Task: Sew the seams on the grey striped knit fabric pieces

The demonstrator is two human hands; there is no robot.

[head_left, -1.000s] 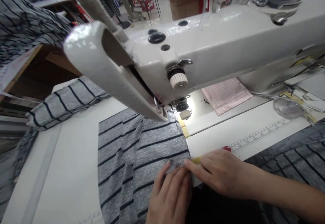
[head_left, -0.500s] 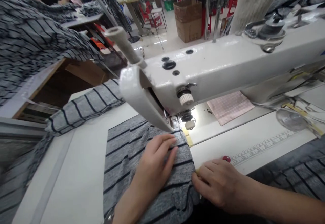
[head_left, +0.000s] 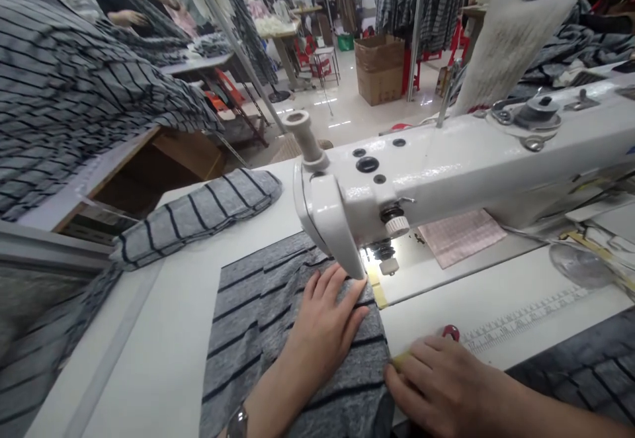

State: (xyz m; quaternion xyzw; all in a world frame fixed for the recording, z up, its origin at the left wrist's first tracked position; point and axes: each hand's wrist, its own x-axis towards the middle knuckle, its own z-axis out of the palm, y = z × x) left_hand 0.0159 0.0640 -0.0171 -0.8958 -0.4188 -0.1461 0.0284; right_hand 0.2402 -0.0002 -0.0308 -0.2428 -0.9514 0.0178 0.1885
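A grey striped fabric (head_left: 243, 339) with dark lines lies under the head of a white sewing machine (head_left: 426, 173). My left hand (head_left: 325, 322) rests flat on it, fingers spread, the fingertips close to the needle area, which the machine's face cover partly hides. At the fabric's right edge, my right hand (head_left: 441, 382) is closed with thumb and fingers pinching that edge. A yellow strip shows beside the right fingers. Just beyond that hand sits a small red round object (head_left: 450, 333).
A folded striped piece (head_left: 198, 216) lies at the table's back left. A printed ruler scale (head_left: 526, 319) runs along the right side, near a pink cloth (head_left: 461, 236). Striped fabric (head_left: 89, 87) is heaped at left. A cardboard box (head_left: 380, 71) and a co-worker (head_left: 133, 1) are farther off.
The view has shifted, so the machine appears lower and farther right. My left hand's fingers have spread and lie closer to the needle area. My right hand still pinches the fabric edge.
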